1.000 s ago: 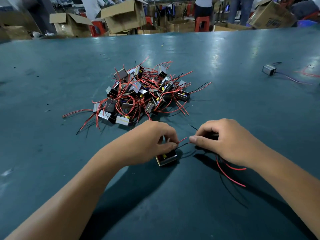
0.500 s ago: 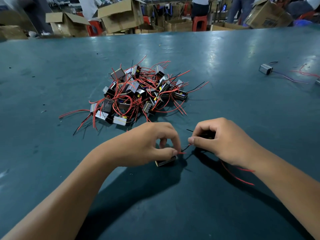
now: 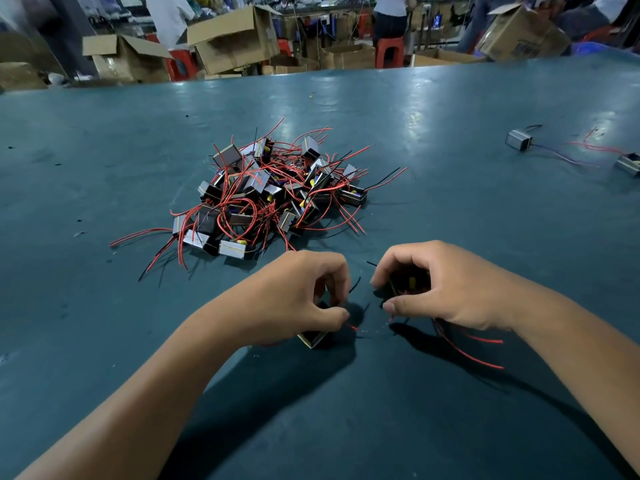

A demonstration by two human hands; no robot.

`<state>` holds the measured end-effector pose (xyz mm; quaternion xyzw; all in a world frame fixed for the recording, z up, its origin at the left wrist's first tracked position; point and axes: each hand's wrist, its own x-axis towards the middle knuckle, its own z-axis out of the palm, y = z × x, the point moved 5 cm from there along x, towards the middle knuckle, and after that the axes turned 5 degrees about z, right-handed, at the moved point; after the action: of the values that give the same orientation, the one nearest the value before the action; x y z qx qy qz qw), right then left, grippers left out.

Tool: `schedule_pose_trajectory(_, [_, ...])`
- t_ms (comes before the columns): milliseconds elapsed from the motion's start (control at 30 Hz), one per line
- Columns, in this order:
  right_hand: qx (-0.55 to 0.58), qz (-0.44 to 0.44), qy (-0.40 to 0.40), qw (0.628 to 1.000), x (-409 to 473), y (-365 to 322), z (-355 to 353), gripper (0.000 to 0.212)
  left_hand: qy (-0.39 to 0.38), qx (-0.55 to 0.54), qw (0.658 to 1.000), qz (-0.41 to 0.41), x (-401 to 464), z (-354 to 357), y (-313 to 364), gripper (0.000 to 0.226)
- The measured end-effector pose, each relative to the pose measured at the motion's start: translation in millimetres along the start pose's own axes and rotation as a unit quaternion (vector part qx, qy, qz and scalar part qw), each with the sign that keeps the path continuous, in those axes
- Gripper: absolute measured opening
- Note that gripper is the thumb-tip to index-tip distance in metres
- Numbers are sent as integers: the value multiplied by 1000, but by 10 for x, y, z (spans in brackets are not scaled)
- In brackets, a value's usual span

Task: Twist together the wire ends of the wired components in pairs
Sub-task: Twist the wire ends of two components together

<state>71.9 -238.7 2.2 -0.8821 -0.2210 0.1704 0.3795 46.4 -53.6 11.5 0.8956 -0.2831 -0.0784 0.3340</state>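
My left hand (image 3: 298,299) curls over a small metal-framed component (image 3: 313,338) on the table and pinches a red wire end at its thumb tip. My right hand (image 3: 440,289) curls round a second component (image 3: 407,284), mostly hidden under the fingers, with a red wire end by its thumb. Thin bare strands lie between the two thumbs, a small gap apart. Long red wires (image 3: 474,355) trail from under the right hand. A heap of like components with red and black wires (image 3: 273,195) lies just beyond both hands.
The teal table (image 3: 450,209) stretches far back. Two more components (image 3: 518,139) with thin wires lie at the far right. Cardboard boxes (image 3: 235,39), red stools and standing people are beyond the far edge.
Both hands have drawn slightly apart and nearer to me. The wire ends that met between the thumbs are now separated by a small gap. The left component sits lower under the hand.
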Motion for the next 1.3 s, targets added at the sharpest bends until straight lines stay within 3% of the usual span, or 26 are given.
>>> schedule_pose_trajectory(133, [61, -14, 61, 996, -18, -70, 3, 13, -12, -39, 999, 0, -8, -31, -16, 26])
schedule_pose_trajectory(267, [-19, -10, 135, 991, -39, -107, 13, 18, -6, -35, 999, 4, -17, -92, -46, 26])
schedule_pose_trajectory(400, [89, -75, 247, 962, -73, -217, -98, 18, 0, -16, 1000, 7, -1, -94, -64, 22])
schedule_pose_trajectory(467, [113, -79, 225, 964, -88, -230, -181, 24, 5, -8, 1000, 5, 10, -84, -75, 23])
schedule_pose_trajectory(600, [30, -2, 58, 998, -99, -132, -155, 27, 14, 6, 1000, -1, 21, -53, -90, 23])
schedule_pose_trajectory(833, [-26, 21, 91, 995, -115, -146, -3, 35, -5, 19, 1000, -3, 17, -63, -88, 27])
schedule_pose_trajectory(1033, [1, 23, 212, 977, -24, -99, 44, 15, -30, -1, 1000, 8, -4, -84, -89, 19])
schedule_pose_trajectory(1300, [15, -31, 235, 971, -36, -191, 202, 7, 3, -6, 1000, 24, 12, -70, -103, 11])
